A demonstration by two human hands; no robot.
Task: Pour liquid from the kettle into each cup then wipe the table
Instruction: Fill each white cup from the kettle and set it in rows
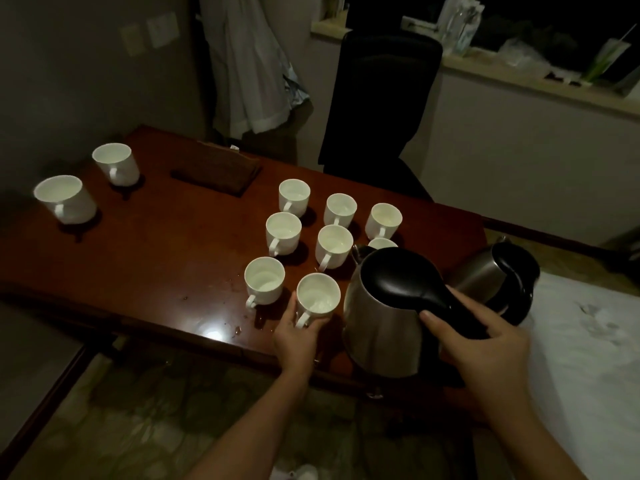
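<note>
1. The right hand (485,344) has its grip wrapped round the black handle of the kettle (388,306), which stands upright at the near right edge of the worktop (156,258); keep that hold firm before lifting.
2. The left hand (294,334) curls round the nearest cup (318,296), just left of the kettle; hold it steady.
3. Tip slowly, spout low over this cup, since droplets (237,329) already lie nearby.
4. Its liquid level is hard to judge; stop short of the rim.
5. The folded cloth (216,174) waits far left for wiping.
</note>
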